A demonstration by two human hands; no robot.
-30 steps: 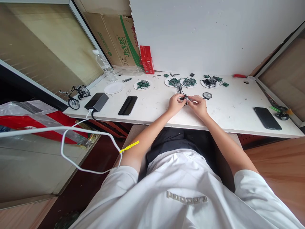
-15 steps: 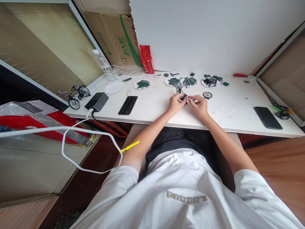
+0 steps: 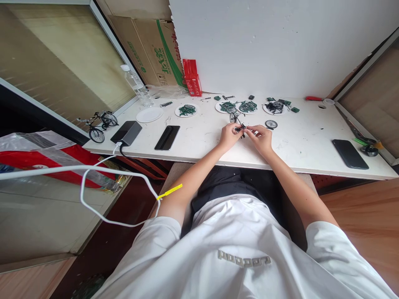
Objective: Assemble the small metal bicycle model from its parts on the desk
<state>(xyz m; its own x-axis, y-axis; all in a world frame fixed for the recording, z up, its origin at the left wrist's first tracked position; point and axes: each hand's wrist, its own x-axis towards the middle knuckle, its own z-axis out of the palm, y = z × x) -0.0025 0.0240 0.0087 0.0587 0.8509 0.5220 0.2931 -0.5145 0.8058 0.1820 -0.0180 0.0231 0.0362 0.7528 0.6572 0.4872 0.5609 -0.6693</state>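
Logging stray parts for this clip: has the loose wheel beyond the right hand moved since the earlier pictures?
No. The loose wheel shows no visible shift: it lies in the same spot on the near side of the plate with black parts.

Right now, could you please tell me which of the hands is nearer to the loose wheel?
Right. The right hand is close by, on the near side of the loose wheel and slightly left; the left hand is farther off to its left.
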